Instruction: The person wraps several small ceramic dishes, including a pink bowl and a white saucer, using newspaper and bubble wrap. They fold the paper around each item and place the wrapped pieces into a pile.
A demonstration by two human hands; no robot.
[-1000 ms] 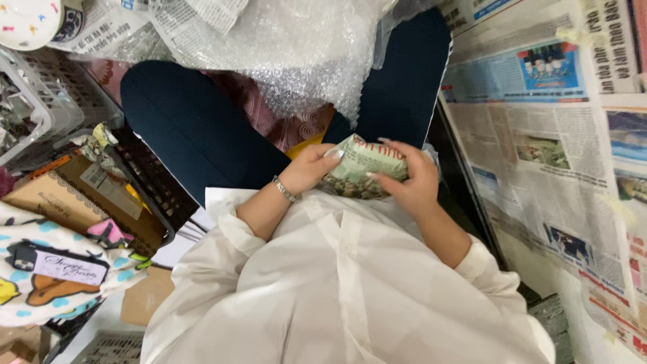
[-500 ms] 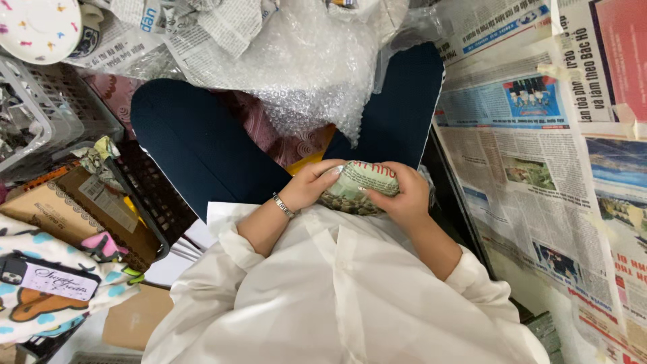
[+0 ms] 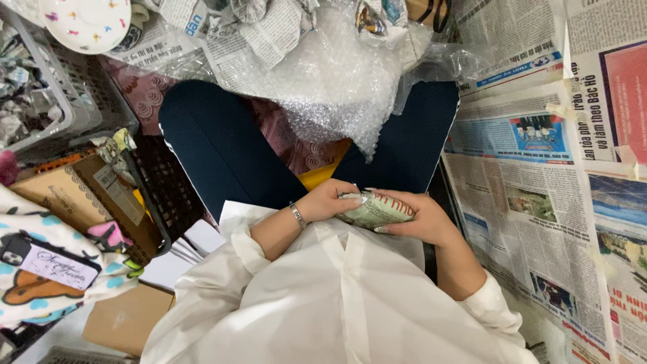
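at frame centre, the left hand point(image 3: 328, 201) and right hand point(image 3: 419, 217) curl their fingers around a newspaper-wrapped bundle point(image 3: 373, 209), below the bubble wrap point(image 3: 337, 81).

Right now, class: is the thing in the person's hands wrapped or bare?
Wrapped. Newspaper covers the whole bundle, held between left hand and right hand; what is inside cannot be seen.

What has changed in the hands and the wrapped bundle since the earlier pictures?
The newspaper-wrapped bundle has turned flatter between the hands, its long side now lying across. The right hand has slid under and around it; the left hand presses its left end. Both hands kept hold of it over the lap; the bubble wrap stayed in place.
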